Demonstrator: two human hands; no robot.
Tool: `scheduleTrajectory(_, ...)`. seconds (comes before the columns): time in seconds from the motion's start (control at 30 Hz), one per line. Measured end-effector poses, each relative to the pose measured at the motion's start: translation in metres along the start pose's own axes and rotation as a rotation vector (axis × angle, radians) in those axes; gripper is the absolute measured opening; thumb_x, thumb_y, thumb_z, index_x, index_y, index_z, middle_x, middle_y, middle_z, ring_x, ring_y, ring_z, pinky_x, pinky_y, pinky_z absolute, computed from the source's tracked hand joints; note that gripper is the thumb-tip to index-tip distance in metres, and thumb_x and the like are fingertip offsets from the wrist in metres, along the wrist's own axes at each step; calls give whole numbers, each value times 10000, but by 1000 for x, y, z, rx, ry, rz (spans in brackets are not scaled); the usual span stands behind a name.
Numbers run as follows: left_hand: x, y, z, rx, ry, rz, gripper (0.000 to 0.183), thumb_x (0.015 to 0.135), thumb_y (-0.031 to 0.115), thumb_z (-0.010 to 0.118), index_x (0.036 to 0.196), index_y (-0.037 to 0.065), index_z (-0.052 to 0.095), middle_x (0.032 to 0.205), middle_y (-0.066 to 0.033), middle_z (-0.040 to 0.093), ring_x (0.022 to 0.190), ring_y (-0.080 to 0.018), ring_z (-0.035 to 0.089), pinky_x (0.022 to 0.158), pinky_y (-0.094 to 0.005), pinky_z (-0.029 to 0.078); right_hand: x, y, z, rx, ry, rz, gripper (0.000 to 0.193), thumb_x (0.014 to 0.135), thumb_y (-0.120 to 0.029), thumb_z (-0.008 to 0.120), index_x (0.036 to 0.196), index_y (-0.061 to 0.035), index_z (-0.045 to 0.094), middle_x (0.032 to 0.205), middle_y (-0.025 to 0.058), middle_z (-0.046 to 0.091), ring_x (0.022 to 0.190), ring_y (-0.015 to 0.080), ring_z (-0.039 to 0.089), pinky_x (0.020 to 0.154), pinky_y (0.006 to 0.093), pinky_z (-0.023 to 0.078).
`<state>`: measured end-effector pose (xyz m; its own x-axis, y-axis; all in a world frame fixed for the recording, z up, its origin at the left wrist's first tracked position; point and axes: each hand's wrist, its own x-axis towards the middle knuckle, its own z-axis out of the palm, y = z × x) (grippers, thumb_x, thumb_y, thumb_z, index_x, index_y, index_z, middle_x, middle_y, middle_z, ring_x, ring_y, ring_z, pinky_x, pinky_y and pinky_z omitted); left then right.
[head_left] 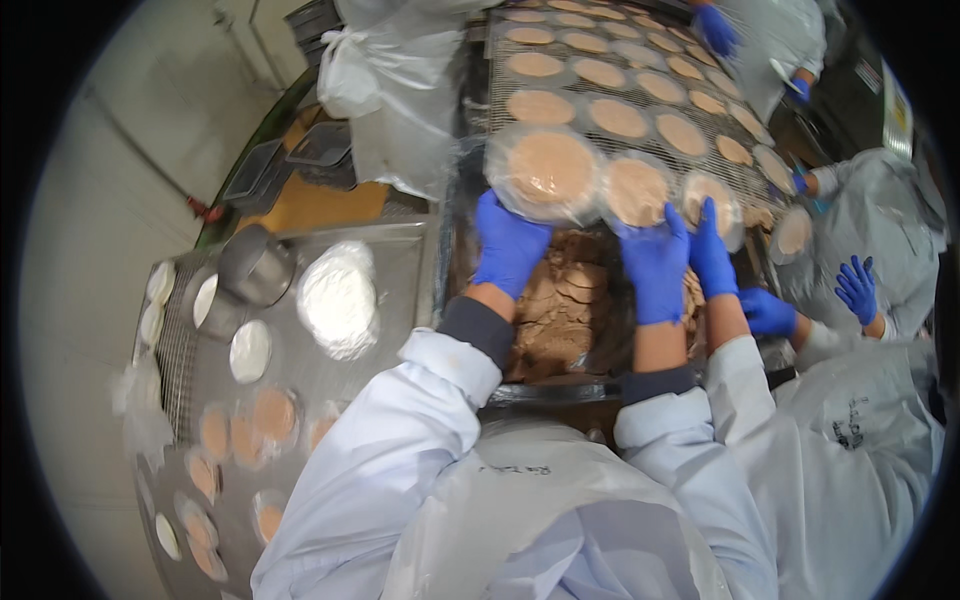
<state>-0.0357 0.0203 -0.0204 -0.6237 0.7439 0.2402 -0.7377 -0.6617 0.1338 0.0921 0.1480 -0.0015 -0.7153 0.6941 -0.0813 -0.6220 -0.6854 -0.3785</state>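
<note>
My left hand (510, 245), in a blue glove, grips the lower left edge of a large flat round patty (550, 165) between clear plastic sheets. Just right of it, my gloved right hand (648, 262) is closed on the near edge of a second film-covered patty (636, 190); part of its grip is hidden. Both patties are at the near end of a wire mesh rack (640, 85) bearing rows of similar rounds. Beneath my hands is a metal-edged tray (545, 390) of brown ground meat mixture (560, 310).
A co-worker's gloved hand (708, 250) holds another patty (710, 197) close to my right hand. More co-workers stand right and far right. On the left, a metal table (395, 262) bears metal rings (257, 265), a stack of round sheets (338, 300) and several patties (273, 412). Black plastic tubs (322, 153) stand behind.
</note>
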Motion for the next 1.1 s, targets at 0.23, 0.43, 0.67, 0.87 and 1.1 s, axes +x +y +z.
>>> scheduleTrajectory(0.23,-29,-20,21,23,79,-227,429,846,188,532,1224,43,389,1181,-144,484,1070,-285,497,911,-465,404,-9,-28,9,-231,-109,-26,399,848,-86,453,1213,60,380,1259,192,423,1190,310,378,1015,431,291)
scheduleTrajectory(0.43,-130,73,34,212,291,-4,479,839,192,548,1248,29,359,1197,-165,470,1089,-291,486,914,-416,416,-10,-7,4,-52,-13,148,360,858,-52,440,1203,44,409,1277,189,412,1198,295,377,1030,439,263)
scheduleTrajectory(0.67,-330,229,32,327,786,1155,345,870,193,482,1152,-1,439,1078,-123,531,894,-211,544,788,-303,464,23,-17,-84,-1,79,223,390,855,-13,414,1234,63,360,1290,205,386,1221,315,342,1030,449,268)
scheduleTrajectory(0.87,-209,172,-24,701,805,918,390,809,21,505,1195,27,453,1130,-58,497,965,-167,517,841,-238,415,13,8,-21,96,-88,181,503,837,-148,518,1253,54,318,1322,211,320,1222,340,316,1026,455,268)
scheduleTrajectory(1.1,-25,19,-26,1376,114,283,404,797,-25,524,1189,5,429,1096,-94,547,1010,-177,520,857,-287,439,7,20,21,227,-99,59,481,813,-265,537,1202,-14,408,1233,155,442,1123,299,426,971,474,329)
